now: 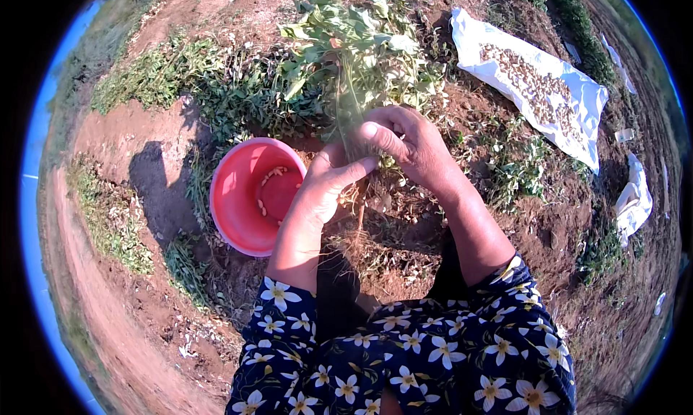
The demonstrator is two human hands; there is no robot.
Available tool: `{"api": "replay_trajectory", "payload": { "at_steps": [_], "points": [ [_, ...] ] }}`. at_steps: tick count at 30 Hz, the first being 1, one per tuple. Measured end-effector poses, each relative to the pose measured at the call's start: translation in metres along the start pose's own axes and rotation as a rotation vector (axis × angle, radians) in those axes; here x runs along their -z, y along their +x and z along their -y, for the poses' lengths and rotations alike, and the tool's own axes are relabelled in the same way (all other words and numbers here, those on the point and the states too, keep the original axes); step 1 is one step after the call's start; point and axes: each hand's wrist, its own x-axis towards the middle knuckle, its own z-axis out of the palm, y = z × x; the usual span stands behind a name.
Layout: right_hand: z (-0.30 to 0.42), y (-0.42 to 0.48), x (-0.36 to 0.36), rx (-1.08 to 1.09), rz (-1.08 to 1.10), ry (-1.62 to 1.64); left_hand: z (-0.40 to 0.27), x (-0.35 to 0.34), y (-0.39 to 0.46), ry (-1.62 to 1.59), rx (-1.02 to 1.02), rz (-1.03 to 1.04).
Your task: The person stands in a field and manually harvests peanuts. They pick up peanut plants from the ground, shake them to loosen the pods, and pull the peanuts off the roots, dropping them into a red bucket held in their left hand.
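Observation:
A leafy peanut plant (352, 52) is held upside-up before me, its leaves pointing away and its roots (354, 241) hanging towards my body. My left hand (330, 182) is closed around the base of the stems. My right hand (403, 144) is at the same stems, thumb and fingers curled inward; what lies between its fingertips is blurred. Beside my left wrist stands a red plastic bucket (230, 198), with several peanut pods (262, 206) on its bottom.
Pulled peanut plants (238, 90) lie in a heap beyond the bucket. At the upper right, a white plastic sheet (476, 36) bears a spread of peanut pods (528, 82). Another white sack (633, 198) lies at the right. Bare reddish soil (130, 125) shows at the left.

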Motion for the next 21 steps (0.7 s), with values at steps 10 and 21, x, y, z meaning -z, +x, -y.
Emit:
{"api": "replay_trajectory", "payload": {
  "at_steps": [10, 21],
  "points": [
    [0.003, -0.025, -0.022, -0.331, 0.362, 0.053, -0.009, 0.034, 0.002, -0.446, -0.146, -0.121],
    [0.028, -0.026, -0.033, -0.144, 0.061, 0.006, -0.013, 0.037, 0.0, -0.309, -0.164, -0.195]
  ]
}}
